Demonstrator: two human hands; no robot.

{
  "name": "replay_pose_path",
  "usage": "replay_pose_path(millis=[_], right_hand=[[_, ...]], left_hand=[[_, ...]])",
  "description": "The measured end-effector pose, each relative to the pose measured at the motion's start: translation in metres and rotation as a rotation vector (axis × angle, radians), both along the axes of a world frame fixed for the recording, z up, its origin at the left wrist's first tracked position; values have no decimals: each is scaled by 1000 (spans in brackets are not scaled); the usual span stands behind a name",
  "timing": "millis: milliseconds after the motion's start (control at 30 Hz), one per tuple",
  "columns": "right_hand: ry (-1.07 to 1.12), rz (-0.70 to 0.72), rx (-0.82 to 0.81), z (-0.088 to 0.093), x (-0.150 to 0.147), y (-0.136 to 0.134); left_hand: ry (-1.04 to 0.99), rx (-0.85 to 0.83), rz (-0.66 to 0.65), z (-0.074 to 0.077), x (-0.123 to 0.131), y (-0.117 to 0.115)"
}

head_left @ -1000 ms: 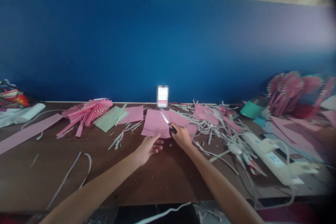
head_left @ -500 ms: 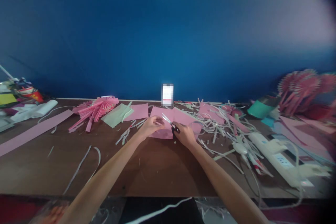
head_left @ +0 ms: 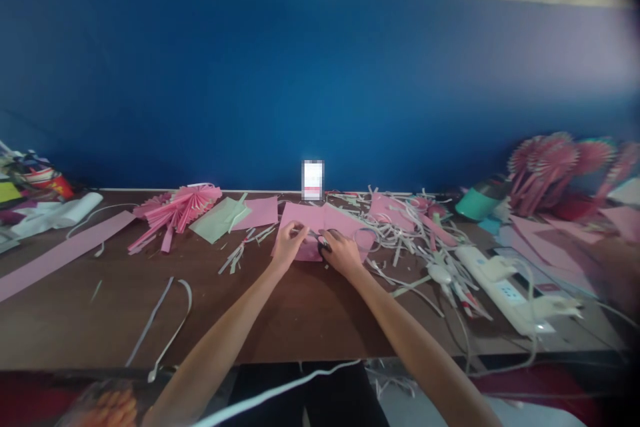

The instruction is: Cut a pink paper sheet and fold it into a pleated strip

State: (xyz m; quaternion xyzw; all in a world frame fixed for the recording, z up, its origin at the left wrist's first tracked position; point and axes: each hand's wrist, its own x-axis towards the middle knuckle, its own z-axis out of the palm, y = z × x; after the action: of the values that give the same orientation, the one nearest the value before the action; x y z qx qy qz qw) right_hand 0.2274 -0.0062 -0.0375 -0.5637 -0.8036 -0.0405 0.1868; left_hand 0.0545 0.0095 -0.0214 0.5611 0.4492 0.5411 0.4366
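Over the pink paper sheets (head_left: 303,213) in the middle of the table, my right hand (head_left: 344,255) grips a pair of scissors (head_left: 323,245) by the dark handles. The blades point left toward my left hand (head_left: 289,241), whose thumb and fingers are pinched close to the tips. What the pinch holds, if anything, is too small to make out. Just right of my right hand, another pink sheet (head_left: 350,220) lies against a heap of white paper strips (head_left: 395,233). A phone with a lit screen (head_left: 313,180) stands upright behind the sheets.
Pleated pink paper fans (head_left: 183,207) and a pale green sheet (head_left: 220,219) lie left. To the right are a white power strip (head_left: 500,290) with cables, a green roll (head_left: 477,201) and pink rosettes (head_left: 550,160). A blue wall (head_left: 250,80) rises behind the table (head_left: 300,320).
My left hand's fingers have closed together near the scissors. The blades have swung lower and point more toward the left hand. The whole view has shifted slightly.
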Motion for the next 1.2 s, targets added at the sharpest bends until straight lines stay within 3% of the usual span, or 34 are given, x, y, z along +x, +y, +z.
replay_pose_path(millis=[367, 600, 1200], right_hand=[[-77, 108, 31, 1, -4, -3], [-112, 141, 77, 0, -4, 0], [-106, 118, 83, -5, -5, 2]], left_hand=[[129, 53, 81, -2, -15, -7], [109, -22, 157, 1, -13, -9], [167, 47, 204, -9, -17, -5]])
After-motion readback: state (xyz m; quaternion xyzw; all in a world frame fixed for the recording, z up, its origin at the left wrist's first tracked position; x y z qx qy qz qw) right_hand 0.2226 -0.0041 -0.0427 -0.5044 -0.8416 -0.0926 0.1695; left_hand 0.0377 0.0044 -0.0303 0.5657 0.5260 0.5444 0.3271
